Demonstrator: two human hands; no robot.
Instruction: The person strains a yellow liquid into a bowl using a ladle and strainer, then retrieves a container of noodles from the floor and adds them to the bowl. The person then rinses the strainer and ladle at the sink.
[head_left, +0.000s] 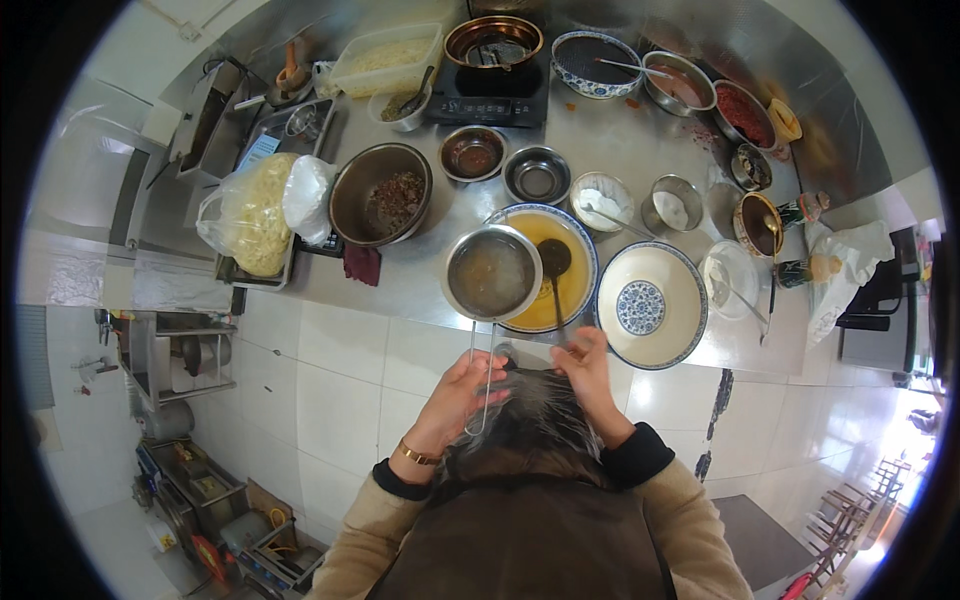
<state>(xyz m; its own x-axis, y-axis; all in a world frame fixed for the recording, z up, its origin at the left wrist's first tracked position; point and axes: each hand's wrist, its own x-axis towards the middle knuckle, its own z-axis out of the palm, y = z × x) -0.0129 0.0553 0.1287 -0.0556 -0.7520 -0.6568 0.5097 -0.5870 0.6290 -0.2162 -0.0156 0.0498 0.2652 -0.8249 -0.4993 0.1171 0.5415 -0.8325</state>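
Note:
My left hand (466, 386) grips the wire handle of a round mesh strainer (493, 271). The strainer rests over the left part of a blue-rimmed bowl of yellow liquid (574, 292), and some pale matter shows in its mesh. In my right hand (586, 369) is the handle of a dark ladle (555, 259), whose round head sits in the yellow liquid. Just right of that bowl stands a white bowl with a blue patterned centre (679, 279), with nothing in it.
A brown pot with chopped spices (381, 195) stands left, beside a plastic bag of pale yellow food (264, 221). Small metal bowls (537, 174), a bowl of white powder (601, 199) and an induction cooker (487, 94) are behind. Bottles (806, 271) lie at the right.

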